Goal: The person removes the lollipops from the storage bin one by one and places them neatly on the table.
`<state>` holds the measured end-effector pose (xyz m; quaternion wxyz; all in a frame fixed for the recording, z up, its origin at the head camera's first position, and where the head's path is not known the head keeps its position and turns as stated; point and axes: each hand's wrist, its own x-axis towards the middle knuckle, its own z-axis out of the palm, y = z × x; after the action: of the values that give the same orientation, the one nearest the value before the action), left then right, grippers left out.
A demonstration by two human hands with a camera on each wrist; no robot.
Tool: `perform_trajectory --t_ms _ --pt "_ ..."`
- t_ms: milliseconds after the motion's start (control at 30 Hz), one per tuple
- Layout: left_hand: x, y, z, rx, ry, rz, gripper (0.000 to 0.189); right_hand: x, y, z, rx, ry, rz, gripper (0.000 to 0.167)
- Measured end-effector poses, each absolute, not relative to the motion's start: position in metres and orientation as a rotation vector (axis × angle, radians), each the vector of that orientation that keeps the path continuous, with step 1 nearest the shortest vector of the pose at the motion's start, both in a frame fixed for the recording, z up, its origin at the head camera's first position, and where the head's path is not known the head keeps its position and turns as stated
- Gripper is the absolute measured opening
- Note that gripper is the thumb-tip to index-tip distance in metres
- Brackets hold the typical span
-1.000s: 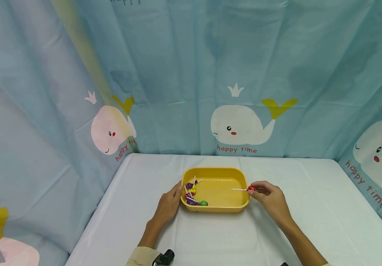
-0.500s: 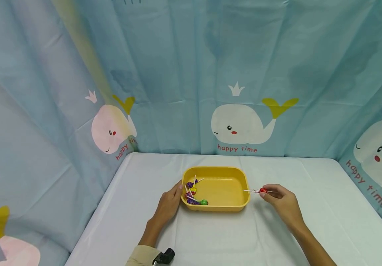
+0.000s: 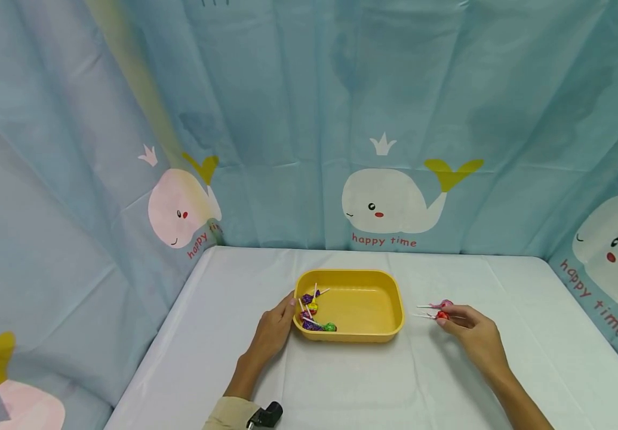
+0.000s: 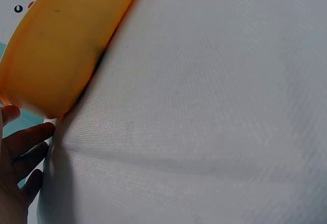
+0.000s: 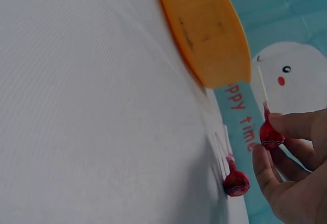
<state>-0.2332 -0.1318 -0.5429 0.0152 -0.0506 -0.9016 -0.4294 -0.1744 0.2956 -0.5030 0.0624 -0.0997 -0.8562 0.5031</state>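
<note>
My right hand (image 3: 475,337) pinches a red lollipop (image 3: 442,315) by its wrapped head, to the right of the yellow tray (image 3: 365,337). In the right wrist view the held red lollipop (image 5: 271,134) has its stick pointing away from my fingertips. Beside it a pinkish-red lollipop (image 3: 446,303) lies on the table, its stick towards the tray. My left hand (image 3: 272,328) rests against the tray's left end. The left wrist view shows its fingers (image 4: 33,134) extended, some clear of the tray wall. Inside the tray's left end lie several lollipops, including a green one (image 3: 329,327) and a yellow one (image 3: 312,307).
A white cloth covers the table (image 3: 351,382). Behind it hangs a blue curtain (image 3: 287,203) printed with whales. A black device (image 3: 266,415) sits at the left sleeve.
From over the tray's right end, my right hand has moved right with the red lollipop, past the rim to beside the pinkish-red one. My left hand and the tray have stayed put.
</note>
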Motion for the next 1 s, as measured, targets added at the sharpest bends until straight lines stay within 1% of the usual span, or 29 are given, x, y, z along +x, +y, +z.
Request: perform_trajectory --t_ms 133,500,1000 --pt "-0.233 -0.131 -0.543 -0.165 -2.800 -1.341 0.063 -0.174 0.302 -0.507 -0.359 -2.637 1.495 0.052" --pt "-0.234 -0.131 -0.544 -0.145 -2.808 -1.340 0.060 -0.172 0.314 -0.517 -0.407 -2.678 1.416 0.045" --pt "-0.234 -0.132 -0.545 -0.174 -2.797 -1.330 0.062 -0.167 0.322 -0.518 -0.479 -2.741 1.325 0.047"
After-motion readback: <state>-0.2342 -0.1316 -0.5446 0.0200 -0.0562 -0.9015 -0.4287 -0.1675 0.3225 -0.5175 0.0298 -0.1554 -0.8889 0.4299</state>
